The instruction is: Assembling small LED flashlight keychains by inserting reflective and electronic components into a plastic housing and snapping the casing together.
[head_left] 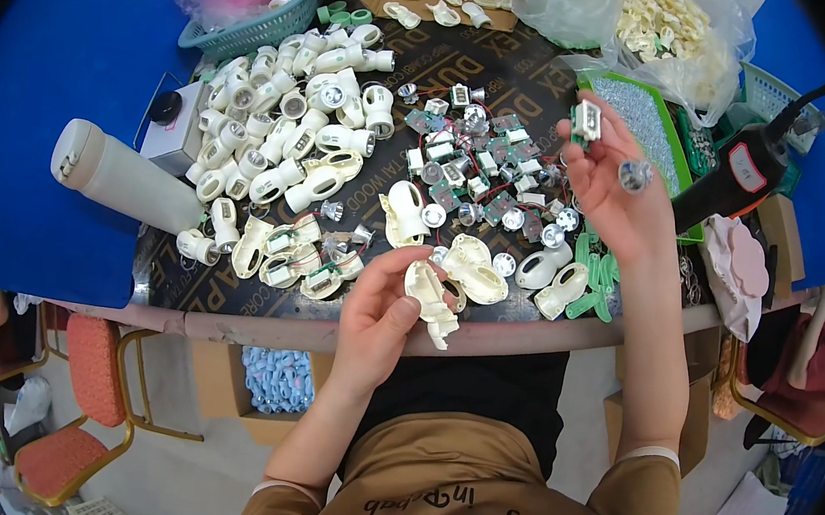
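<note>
A cream plastic shell half [431, 303] is pinched in the left hand [382, 310] at lower centre, above the desk [324, 334] edge. Further up right, a small green-and-white circuit module [586, 122] is pinched by the right hand [613, 183].

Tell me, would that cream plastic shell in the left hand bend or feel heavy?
The cream shell looks like thin moulded plastic, so probably stiff and light. The left hand holds it with fingertips only. Its curved, hollow shape might rock if set down.
</note>
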`<state>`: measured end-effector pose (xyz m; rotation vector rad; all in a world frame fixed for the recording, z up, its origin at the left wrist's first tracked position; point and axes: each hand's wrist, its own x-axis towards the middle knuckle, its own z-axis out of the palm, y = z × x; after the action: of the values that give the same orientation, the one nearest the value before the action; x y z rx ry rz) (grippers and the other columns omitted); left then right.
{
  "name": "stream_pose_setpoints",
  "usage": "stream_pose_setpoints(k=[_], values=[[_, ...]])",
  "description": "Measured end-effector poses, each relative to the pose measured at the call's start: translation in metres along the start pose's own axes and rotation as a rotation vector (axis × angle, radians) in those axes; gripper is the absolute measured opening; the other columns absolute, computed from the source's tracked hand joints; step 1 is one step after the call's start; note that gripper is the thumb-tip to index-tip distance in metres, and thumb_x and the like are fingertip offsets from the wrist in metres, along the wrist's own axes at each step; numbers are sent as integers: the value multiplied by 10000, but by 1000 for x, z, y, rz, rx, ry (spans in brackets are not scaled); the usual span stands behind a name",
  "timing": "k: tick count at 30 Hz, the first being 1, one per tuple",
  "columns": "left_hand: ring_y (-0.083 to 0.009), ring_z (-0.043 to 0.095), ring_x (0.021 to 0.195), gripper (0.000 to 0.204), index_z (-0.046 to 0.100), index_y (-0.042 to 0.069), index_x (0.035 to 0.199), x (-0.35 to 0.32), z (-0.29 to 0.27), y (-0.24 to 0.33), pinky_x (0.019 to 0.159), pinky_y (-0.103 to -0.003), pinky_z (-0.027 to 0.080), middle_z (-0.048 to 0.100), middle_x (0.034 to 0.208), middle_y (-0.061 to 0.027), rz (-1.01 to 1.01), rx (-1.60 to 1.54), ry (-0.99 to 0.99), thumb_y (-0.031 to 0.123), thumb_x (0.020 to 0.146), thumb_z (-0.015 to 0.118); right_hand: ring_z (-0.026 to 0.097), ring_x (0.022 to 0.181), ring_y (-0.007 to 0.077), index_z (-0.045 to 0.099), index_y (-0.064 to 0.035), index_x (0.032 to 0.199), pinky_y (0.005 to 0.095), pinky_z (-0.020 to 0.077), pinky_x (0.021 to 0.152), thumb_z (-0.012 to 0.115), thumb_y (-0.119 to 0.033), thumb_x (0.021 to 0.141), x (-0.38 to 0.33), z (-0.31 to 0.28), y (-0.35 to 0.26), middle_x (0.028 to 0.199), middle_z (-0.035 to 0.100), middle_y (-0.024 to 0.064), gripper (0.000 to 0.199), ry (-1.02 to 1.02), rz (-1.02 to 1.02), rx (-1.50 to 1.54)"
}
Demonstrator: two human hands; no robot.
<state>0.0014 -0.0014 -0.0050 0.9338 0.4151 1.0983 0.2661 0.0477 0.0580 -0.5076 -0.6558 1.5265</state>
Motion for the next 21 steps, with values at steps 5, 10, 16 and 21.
stream_pose_setpoints(k=[5, 10, 16, 21], values=[[-207, 594, 928, 436, 411, -6, 1249, 1, -2, -1, 797, -327, 497, 539, 1080, -119, 15, 22, -14, 179, 885, 564, 582, 787, 173, 385, 17, 1285, 219, 526, 662, 489, -148, 916, -17, 15, 12, 1011, 553, 160, 417, 109, 20, -133], [-230, 592, 948, 441, 446, -13, 1202, 0, 3, 1, 834, -353, 487, 551, 1077, -125, 56, -45, 28, 39, 798, 615, 596, 792, 120, 486, -6, 1169, 207, 473, 649, 560, -49, 838, -44, 46, 37, 946, 591, 68, 342, 111, -91, -695], [-280, 565, 1037, 506, 468, -14, 1090, -4, 9, 6, 848, -364, 507, 549, 1099, -195, 254, 80, -4, -74, 655, 720, 589, 811, 192, 591, -12, 939, 282, 465, 708, 667, 23, 702, -73, 69, 67, 896, 615, 95, 251, -125, -415, -1079], [-301, 554, 1044, 514, 471, 5, 1085, -8, 14, 7, 845, -391, 512, 508, 1120, -188, 310, 141, -41, -105, 647, 716, 585, 697, 241, 621, -44, 824, 301, 447, 620, 679, 28, 638, -79, 80, 69, 805, 620, 84, 208, -116, -472, -1198]])
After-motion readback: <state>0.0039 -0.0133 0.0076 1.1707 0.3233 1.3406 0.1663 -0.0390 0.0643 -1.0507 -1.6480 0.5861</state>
